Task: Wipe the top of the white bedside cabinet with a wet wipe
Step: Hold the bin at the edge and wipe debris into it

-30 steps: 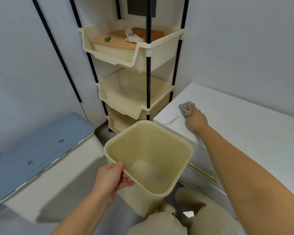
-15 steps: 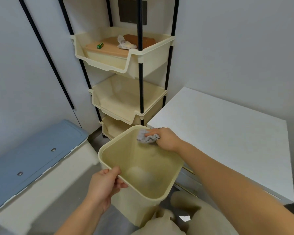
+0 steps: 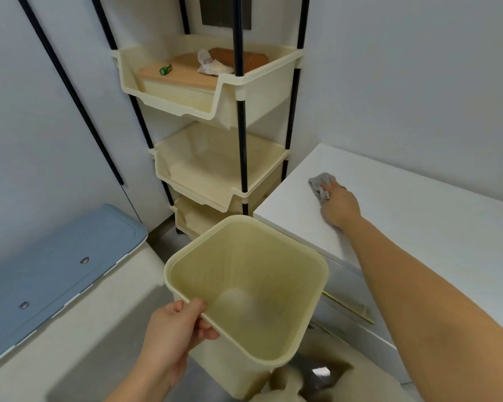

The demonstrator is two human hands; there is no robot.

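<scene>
The white bedside cabinet (image 3: pixel 418 210) stands at the right, its flat top bare. My right hand (image 3: pixel 338 207) lies on that top near its left edge and presses a crumpled grey wet wipe (image 3: pixel 320 185) against the surface. My left hand (image 3: pixel 173 333) grips the near rim of a cream square bin (image 3: pixel 253 288), held tilted just below the cabinet's front-left corner. The bin looks empty inside.
A cream three-tier rack (image 3: pixel 215 117) with black poles stands in the corner behind the bin; its top tier holds a wooden board, a small green item and crumpled tissue. A box with a blue lid (image 3: pixel 50 271) sits at the left. Cabinet drawers have gold handles (image 3: pixel 352 307).
My right hand had carried the wipe to the bin's rim half a second ago; now it is back on the cabinet top with the wipe. The left hand keeps its hold on the bin.
</scene>
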